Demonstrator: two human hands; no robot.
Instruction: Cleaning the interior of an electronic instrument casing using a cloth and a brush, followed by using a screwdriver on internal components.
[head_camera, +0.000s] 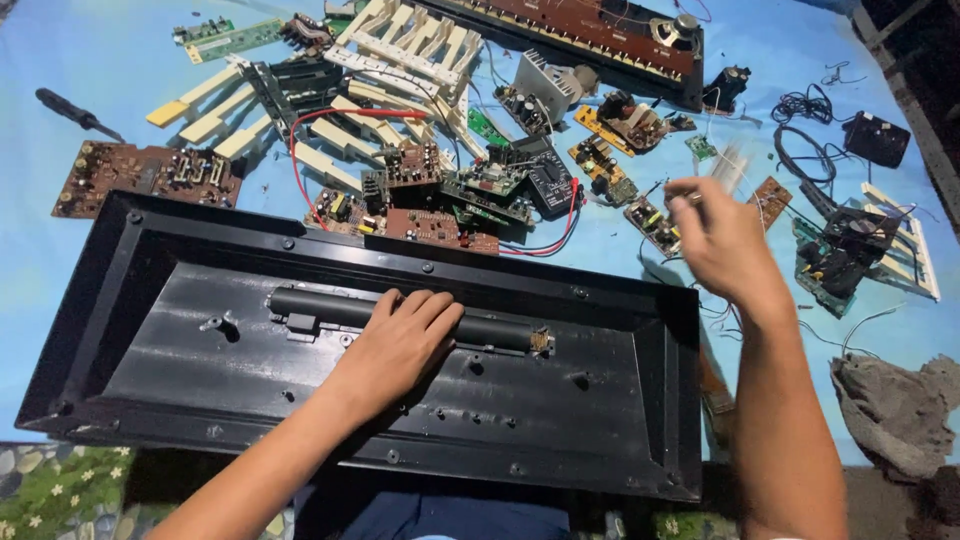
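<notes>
Bracing the long black plastic keyboard shell, the left hand lies flat, fingers spread open, on the dark cylindrical tube moulded across the shell's middle; it grips nothing, just presses down, likely to keep the shell from sliding on the blue sheet.

The right hand is raised past the shell's far right corner, motion-blurred, fingers curled as if pinching something small and pale. Cannot tell what, or whether it really has hold of it.

Shell sits inside-up, nearest the person, so screw posts are reachable.

Beyond the shell's far edge: a pile of brown and green circuit boards with red wires, then cream piano keys in loose rows. Black-handled screwdriver far left of the shell. Grey rag right of it. No packages, labels or signs legible.
</notes>
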